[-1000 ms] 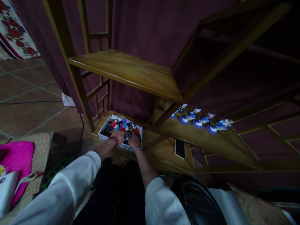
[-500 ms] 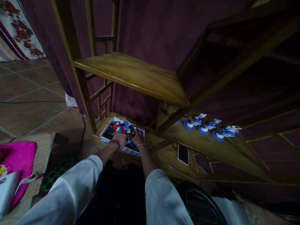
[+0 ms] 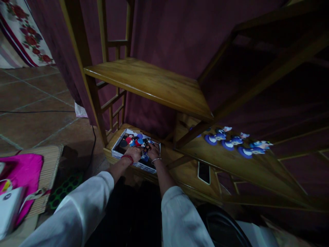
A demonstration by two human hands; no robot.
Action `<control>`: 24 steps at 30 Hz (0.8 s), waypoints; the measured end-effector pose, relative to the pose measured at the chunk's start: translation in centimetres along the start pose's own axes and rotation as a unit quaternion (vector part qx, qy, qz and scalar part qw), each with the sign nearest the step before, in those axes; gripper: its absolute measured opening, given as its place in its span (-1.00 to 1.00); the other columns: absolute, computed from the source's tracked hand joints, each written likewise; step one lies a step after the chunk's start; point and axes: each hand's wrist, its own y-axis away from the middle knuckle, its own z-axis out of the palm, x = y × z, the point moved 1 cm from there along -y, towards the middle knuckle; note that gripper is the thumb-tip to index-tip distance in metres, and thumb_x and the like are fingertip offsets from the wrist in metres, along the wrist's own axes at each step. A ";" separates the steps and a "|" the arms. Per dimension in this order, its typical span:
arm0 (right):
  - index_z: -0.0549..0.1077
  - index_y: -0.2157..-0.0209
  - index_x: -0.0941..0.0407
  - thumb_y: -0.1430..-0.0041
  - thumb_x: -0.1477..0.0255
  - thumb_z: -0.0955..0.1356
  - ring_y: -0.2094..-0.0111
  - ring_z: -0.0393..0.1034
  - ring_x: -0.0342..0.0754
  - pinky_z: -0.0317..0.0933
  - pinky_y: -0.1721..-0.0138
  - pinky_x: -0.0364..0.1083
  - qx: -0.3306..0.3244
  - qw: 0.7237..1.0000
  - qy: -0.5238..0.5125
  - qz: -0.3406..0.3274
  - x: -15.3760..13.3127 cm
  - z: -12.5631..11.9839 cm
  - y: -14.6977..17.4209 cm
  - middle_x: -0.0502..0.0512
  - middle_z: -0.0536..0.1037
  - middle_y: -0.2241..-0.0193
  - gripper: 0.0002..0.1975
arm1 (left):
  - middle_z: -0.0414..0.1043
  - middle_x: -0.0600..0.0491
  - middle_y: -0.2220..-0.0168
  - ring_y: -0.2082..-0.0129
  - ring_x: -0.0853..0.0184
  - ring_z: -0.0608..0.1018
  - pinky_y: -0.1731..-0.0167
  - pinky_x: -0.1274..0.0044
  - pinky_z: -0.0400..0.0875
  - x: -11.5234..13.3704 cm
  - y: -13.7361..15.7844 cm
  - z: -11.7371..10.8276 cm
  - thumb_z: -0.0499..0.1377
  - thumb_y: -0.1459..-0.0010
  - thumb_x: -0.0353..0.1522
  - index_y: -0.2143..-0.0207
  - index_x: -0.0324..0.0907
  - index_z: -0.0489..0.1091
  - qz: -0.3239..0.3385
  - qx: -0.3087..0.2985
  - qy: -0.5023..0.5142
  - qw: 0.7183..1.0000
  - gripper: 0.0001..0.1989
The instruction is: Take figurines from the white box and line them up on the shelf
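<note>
A shallow white cardboard box [image 3: 115,155] sits on the lowest wooden shelf, holding several small figurines [image 3: 138,141] in red, blue, black and white. Over its front side my left hand [image 3: 134,153], with a red bead bracelet, reaches in with fingers curled; what they grip is hidden. My right hand [image 3: 154,151], wearing a thin light bracelet, is beside it in the box's right part, its fingers bent around a dark small figurine [image 3: 147,146]. A bluish figurine [image 3: 145,157] lies between the two hands. Dim light blurs the finer detail.
Above the box juts a wooden shelf board [image 3: 149,82]. Several figurines on purple bases [image 3: 232,143] rest on the right shelf. A phone [image 3: 204,172] lies on the lower board. Left are a mat with pink cloth [image 3: 28,171] and a green rack [image 3: 64,192].
The whole view has shifted slightly, so the shelf and box appear a little further right. Both hands stay in the box among the figurines, with only slight finger movement.
</note>
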 end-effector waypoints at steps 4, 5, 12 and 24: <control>0.43 0.13 0.22 0.14 0.63 0.25 0.02 0.19 0.02 0.00 -0.04 -0.09 -0.008 0.998 0.065 -0.007 0.3 0.2 -0.3 0.17 0.37 0.10 -0.56 | 0.32 0.06 0.03 0.03 0.22 0.33 0.12 0.42 0.27 0.0 -0.1 -0.1 -0.08 -0.06 -0.45 0.07 -0.06 0.28 0.003 0.002 0.008 1.000 -0.62; 0.44 0.15 0.22 0.14 0.62 0.24 0.05 0.21 0.01 0.02 -0.03 -0.09 -0.002 0.998 0.065 -0.013 0.4 0.2 -0.3 0.17 0.40 0.13 -0.57 | 0.33 0.06 0.03 0.03 0.22 0.33 0.12 0.42 0.27 -0.1 -0.1 0.0 -0.08 -0.06 -0.44 0.07 -0.06 0.29 0.002 0.003 0.008 1.000 -0.62; 0.50 0.28 0.22 0.15 0.59 0.22 0.12 0.25 -0.01 0.11 0.04 -0.10 0.062 0.998 0.028 -0.013 0.5 0.4 0.1 0.15 0.46 0.28 -0.65 | 0.35 0.04 0.06 0.05 0.22 0.34 0.13 0.44 0.27 -0.2 -0.1 0.3 -0.06 -0.05 -0.44 0.11 -0.09 0.31 0.009 0.014 0.006 1.000 -0.65; 0.45 0.18 0.14 0.11 0.63 0.24 0.02 0.21 -0.02 0.03 -0.03 -0.10 -0.010 0.999 0.052 -0.001 -0.3 -0.3 -0.5 0.10 0.44 0.15 -0.60 | 0.37 0.06 0.09 0.04 0.23 0.34 0.14 0.45 0.28 -0.5 -0.5 0.7 -0.06 -0.05 -0.44 0.04 0.00 0.28 -0.005 0.012 0.008 1.000 -0.59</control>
